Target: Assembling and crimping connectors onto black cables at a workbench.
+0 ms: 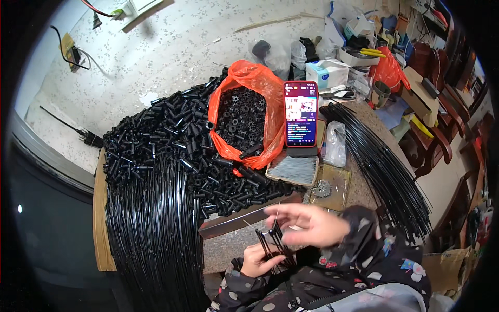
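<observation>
My left hand (260, 261) is closed round a small bunch of thin black rods (275, 254), which stand up through its fingers. Just above and to the right is my right hand (312, 224), its fingers stretched over the tops of the rods and its thumb apart from them. A fine pale wire shows by its fingertips; whether the fingers touch it, I cannot tell. Beyond the hands lies a long shiny metal bar (249, 217). Behind it, a shallow box (315, 181) holds many thin grey wires. A round cluster of small metal pieces (322, 189) sits on a yellowish square plate (340, 182).
A heap of black tubular parts (166, 125) covers the left of the table, with long black rods (150, 223) below it. An orange bag (273, 119) holds small black gear-like pieces. A lit phone (301, 114) stands upright. More long rods (384, 166) lie at right.
</observation>
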Available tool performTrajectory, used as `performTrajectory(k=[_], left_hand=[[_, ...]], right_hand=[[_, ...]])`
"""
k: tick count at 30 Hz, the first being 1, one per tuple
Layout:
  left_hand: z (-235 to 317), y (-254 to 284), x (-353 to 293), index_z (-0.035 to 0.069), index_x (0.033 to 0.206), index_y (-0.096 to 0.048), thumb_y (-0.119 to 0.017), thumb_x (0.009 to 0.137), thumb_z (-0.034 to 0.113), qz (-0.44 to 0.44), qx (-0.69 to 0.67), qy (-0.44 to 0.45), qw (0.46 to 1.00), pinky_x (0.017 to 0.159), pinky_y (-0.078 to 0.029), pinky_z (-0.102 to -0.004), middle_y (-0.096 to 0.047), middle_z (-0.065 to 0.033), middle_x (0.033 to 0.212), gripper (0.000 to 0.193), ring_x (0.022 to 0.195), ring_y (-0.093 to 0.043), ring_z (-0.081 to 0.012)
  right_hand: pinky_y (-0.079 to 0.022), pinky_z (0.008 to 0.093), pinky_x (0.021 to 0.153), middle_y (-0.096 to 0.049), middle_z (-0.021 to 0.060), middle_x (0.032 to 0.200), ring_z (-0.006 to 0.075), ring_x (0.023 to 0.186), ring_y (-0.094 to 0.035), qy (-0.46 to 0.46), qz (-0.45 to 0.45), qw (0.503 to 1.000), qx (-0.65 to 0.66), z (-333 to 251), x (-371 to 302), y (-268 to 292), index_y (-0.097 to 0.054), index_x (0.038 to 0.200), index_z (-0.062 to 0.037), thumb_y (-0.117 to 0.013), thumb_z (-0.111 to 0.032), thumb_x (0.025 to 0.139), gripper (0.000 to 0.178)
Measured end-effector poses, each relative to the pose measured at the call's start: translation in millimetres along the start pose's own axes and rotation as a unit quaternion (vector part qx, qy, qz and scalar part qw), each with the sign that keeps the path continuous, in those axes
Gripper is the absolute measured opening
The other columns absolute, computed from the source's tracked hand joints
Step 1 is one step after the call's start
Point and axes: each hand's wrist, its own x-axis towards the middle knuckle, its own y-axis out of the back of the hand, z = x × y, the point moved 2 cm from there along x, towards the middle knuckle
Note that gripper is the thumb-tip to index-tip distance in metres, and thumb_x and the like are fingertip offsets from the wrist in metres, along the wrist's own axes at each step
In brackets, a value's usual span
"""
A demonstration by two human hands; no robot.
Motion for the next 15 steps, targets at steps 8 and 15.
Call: performTrajectory(k=[8, 15], left_hand=[[32, 60, 76, -0.002, 0.088, -0.049, -0.063, 0.053, 0.013, -0.043, 0.086, -0.009, 0.995, 0.069, -0.039, -0.0286, -0.051, -0.0116, 0.085, 0.04, 0.078, -0.05, -0.0209], [-33, 94, 196, 0.005, 0.085, -0.051, -0.05, 0.063, 0.007, 0.139, 0.444, -0.031, 0.885, 0.066, -0.039, -0.0324, -0.051, -0.0103, 0.081, 0.022, 0.074, -0.047, -0.0269]], right_hand=[[-0.038, 0.0204, 0.067, -0.051, 0.0036, 0.08, 0.0078, 0.073, -0.047, 0.1, 0.164, 0.977, 0.089, 3, -21, -20, -0.047, 0.088, 0.0018, -0.049, -0.003, 0.072, 0.018], [-0.04, 0.0199, 0.061, -0.052, 0.0059, 0.072, 0.0093, 0.065, -0.049, 0.112, 0.187, 0.97, 0.106, 1, -22, -22, -0.05, 0.082, 0.0038, -0.052, -0.004, 0.07, 0.015]])
